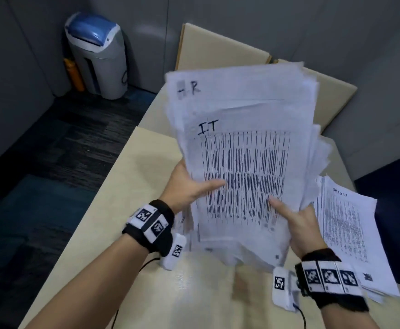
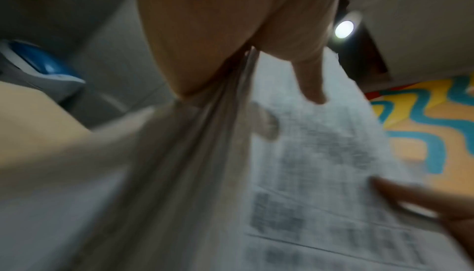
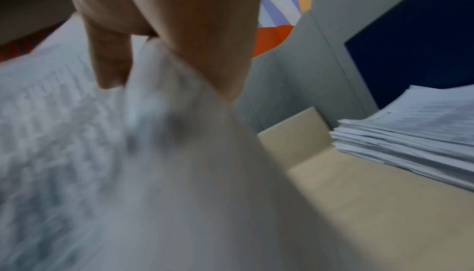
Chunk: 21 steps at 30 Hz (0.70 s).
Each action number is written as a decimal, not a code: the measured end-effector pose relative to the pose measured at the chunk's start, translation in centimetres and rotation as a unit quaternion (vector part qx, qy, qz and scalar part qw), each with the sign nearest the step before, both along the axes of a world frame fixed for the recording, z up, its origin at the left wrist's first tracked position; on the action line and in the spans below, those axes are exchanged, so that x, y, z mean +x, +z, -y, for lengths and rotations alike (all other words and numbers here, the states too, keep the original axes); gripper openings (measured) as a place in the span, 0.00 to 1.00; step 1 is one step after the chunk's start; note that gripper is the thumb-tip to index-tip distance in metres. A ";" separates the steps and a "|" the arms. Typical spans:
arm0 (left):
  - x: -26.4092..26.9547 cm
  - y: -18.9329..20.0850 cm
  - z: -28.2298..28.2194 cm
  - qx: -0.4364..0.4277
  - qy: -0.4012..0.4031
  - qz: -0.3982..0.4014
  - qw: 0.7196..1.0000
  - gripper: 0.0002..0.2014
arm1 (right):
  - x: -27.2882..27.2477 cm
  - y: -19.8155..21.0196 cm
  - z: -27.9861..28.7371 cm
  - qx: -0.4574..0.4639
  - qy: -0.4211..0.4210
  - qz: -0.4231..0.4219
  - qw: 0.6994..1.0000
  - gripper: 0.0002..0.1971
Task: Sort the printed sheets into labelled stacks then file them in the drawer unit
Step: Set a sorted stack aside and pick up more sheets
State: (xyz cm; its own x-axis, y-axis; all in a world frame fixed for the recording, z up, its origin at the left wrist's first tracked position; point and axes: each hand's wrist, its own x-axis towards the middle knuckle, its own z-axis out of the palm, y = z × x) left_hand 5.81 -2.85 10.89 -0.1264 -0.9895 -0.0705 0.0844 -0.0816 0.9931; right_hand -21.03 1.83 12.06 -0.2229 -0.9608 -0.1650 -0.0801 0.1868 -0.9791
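While both hands were raised over the desk (image 1: pixel 127 176), they shared one thick bundle of printed sheets (image 1: pixel 244 162), tilted up toward the person. Left hand (image 1: pixel 189 186) gripped the bundle's left edge, thumb lying across the front page, fingers hidden behind. Right hand (image 1: pixel 298 224) clamped the lower right edge the same way, thumb on the print. Wrist views, blurred, showed paper edges wedged between thumb and palm on each side. Front page carried a dense table and handwritten "I.T"; a sheet behind it stood higher and read "R", with a smudged mark before it.

Just right of the right hand lay a second stack of sheets (image 1: pixel 350 229) flat on the desk. Beyond the bundle, cardboard boxes (image 1: pixel 220 48). Far left of the left hand, on the floor, stood a grey bin with a blue lid (image 1: pixel 96 55).
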 end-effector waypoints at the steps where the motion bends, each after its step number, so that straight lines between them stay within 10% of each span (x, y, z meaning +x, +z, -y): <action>1: -1.0 1.1 -0.1 -0.006 0.013 -0.005 1.000 0.26 | 0.6 0.5 0.6 -0.015 -0.004 -0.019 1.000 0.27; 3: -2.2 2.5 -0.1 -0.017 0.052 -0.015 0.998 0.18 | 1.9 1.6 1.3 -0.061 -0.021 -0.047 0.997 0.12; 12: 0.0 7.8 -1.3 -0.127 0.115 -0.066 0.983 0.23 | 1.4 2.9 0.2 -0.149 -0.013 0.045 0.988 0.36; 21: 0.4 5.7 -0.1 -0.132 0.105 0.010 0.986 0.39 | 3.0 -1.0 -0.3 -0.086 0.016 0.075 0.993 0.21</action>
State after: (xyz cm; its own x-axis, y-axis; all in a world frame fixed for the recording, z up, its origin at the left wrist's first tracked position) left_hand 6.20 -2.72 16.55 0.0813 -0.9779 0.1924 0.0529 0.1970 0.9790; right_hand -18.02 2.14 11.09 -0.1771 -0.9838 -0.0277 0.0667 0.0161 -0.9976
